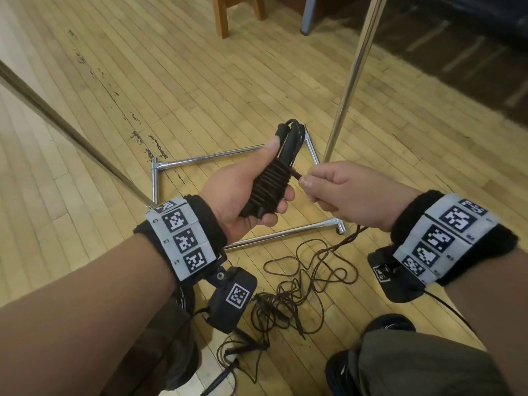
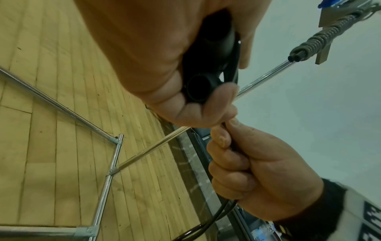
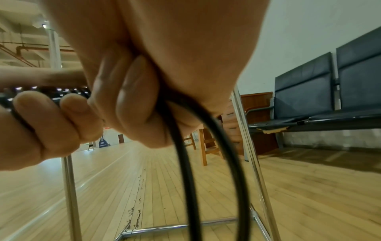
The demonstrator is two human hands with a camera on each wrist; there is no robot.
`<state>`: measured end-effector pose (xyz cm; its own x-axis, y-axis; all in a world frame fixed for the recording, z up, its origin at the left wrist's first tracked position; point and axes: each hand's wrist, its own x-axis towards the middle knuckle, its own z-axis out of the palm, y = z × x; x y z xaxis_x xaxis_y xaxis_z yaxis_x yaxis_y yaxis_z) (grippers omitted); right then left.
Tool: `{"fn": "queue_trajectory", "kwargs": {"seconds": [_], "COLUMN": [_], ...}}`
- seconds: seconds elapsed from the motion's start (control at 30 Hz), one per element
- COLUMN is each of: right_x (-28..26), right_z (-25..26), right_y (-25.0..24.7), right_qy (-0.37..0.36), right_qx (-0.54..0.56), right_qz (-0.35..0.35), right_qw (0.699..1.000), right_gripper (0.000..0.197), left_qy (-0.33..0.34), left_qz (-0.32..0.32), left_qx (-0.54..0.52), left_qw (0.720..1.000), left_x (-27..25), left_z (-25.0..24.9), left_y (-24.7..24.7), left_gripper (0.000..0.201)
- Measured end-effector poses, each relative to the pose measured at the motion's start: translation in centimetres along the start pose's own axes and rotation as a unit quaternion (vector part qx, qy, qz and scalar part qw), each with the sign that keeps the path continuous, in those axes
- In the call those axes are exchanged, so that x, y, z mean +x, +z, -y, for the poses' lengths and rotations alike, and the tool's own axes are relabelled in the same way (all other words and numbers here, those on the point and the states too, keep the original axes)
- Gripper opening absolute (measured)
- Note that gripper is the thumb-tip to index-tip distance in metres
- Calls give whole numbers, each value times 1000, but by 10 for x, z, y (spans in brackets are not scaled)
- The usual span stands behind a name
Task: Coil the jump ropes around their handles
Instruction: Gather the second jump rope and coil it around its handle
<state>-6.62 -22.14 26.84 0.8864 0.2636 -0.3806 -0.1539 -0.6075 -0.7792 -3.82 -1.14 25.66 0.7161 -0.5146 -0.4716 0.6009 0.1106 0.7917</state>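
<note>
At three o'clock of our left hand (image 1: 243, 190), clamped round the black rope-wound handles (image 1: 271, 178) pointing to one o'clock, our right hand (image 1: 343, 190) pinches the thin black rope (image 3: 185, 154).

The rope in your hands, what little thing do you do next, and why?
Probably wind one more turn: the left hand grips the handles, already partly wrapped, while the right hand pinches the rope, and loose rope still hangs down.

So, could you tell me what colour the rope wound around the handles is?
Black; the wound rope shows best in the head view.
</note>
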Motion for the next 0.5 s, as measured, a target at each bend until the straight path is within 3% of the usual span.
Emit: {"fn": "queue_trajectory", "kwargs": {"seconds": [0.23,0.37,0.5], "right_x": [-2,3,4], "right_z": [-18,-22,-22], "right_y": [-10,-9,-6], "right_qy": [12,19,32], "right_qx": [106,152,123], "right_qz": [97,110,121], "right_qw": [990,982,984], "right_gripper": [24,23,26], "left_qy": [-7,-2,-7], "left_qz": [15,17,50], "left_qx": [60,50,64], "left_qw": [998,999,997], "left_x": [-5,-5,-3], "left_z": [8,7,8], "left_y": [-3,-4,-5], "left_gripper": [33,38,41]}}
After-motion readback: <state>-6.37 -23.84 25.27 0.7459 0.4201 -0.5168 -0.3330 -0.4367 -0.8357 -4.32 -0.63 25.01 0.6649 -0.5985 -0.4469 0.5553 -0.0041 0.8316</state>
